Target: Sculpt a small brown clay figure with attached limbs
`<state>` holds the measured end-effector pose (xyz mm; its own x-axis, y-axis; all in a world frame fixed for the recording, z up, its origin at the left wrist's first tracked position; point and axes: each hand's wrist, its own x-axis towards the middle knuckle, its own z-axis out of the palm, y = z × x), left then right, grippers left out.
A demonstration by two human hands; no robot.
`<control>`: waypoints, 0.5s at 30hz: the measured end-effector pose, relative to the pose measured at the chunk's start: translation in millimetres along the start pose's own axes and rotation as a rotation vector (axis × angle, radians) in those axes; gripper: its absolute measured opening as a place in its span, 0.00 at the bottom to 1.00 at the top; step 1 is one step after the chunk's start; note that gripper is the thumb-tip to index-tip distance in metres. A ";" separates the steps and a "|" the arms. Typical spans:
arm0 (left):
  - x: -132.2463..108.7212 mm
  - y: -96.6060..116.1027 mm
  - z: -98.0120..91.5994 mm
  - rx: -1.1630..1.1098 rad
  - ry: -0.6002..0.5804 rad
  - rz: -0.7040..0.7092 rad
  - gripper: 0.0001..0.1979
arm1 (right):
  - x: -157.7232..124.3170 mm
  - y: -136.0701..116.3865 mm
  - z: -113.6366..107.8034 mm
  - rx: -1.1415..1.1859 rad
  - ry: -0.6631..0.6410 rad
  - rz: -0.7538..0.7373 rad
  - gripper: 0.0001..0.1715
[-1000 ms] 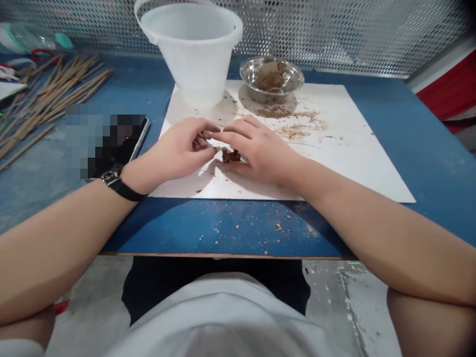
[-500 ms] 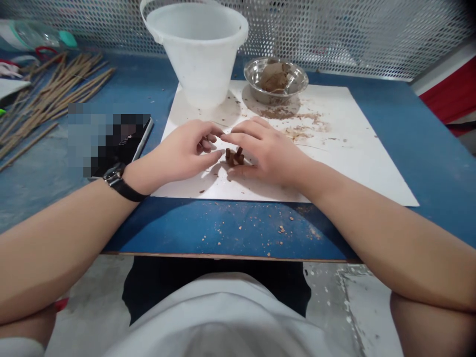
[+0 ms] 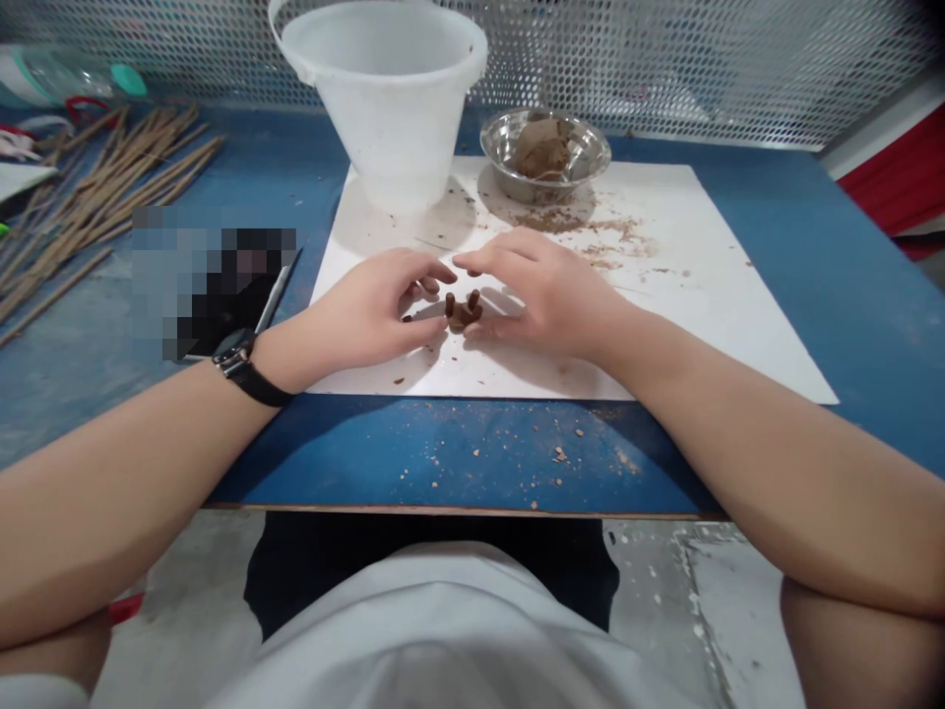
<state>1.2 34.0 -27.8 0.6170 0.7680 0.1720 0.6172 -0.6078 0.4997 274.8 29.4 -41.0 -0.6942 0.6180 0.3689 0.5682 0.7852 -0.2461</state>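
Note:
A small brown clay piece (image 3: 464, 315) with short upright prongs sits on the white board (image 3: 709, 295) between my two hands. On its left is my left hand (image 3: 388, 300), its thumb tip at the clay's edge and its other fingers curled loosely above, apart from the thumb. From the other side my right hand (image 3: 538, 295) arches around the piece. Its thumb lies low by the clay, while the forefinger reaches out beyond it, spread from the thumb. Neither hand is closed around the clay. Whether the thumbs press on it, I cannot tell.
Behind the hands stand a white bucket (image 3: 391, 118) and a steel bowl (image 3: 509, 182) holding a clay lump (image 3: 542, 148). Brown crumbs litter the board and blue table (image 3: 354, 463). A phone (image 3: 251, 295), thin sticks (image 3: 89, 197) and a plastic bottle (image 3: 70, 77) lie left.
My fingertips have moved apart above the clay piece, leaving a gap between the two hands. The clay's prongs now show more plainly. The view has shifted slightly.

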 end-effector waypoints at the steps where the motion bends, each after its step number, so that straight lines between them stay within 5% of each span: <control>1: -1.1 -0.1 0.1 -0.006 0.014 0.007 0.23 | -2.0 1.3 -1.2 0.017 0.008 0.022 0.38; 6: -7.7 0.9 1.5 0.013 0.022 0.142 0.21 | -7.7 4.3 -6.1 0.075 -0.040 0.160 0.38; 15: -9.8 1.5 1.7 0.041 0.015 0.236 0.15 | -2.0 3.7 -2.2 0.152 -0.067 0.111 0.36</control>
<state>-3.1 25.2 -30.2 0.7394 0.6065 0.2923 0.4764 -0.7781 0.4094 279.3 31.0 -40.8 -0.6621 0.6980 0.2728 0.5730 0.7061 -0.4160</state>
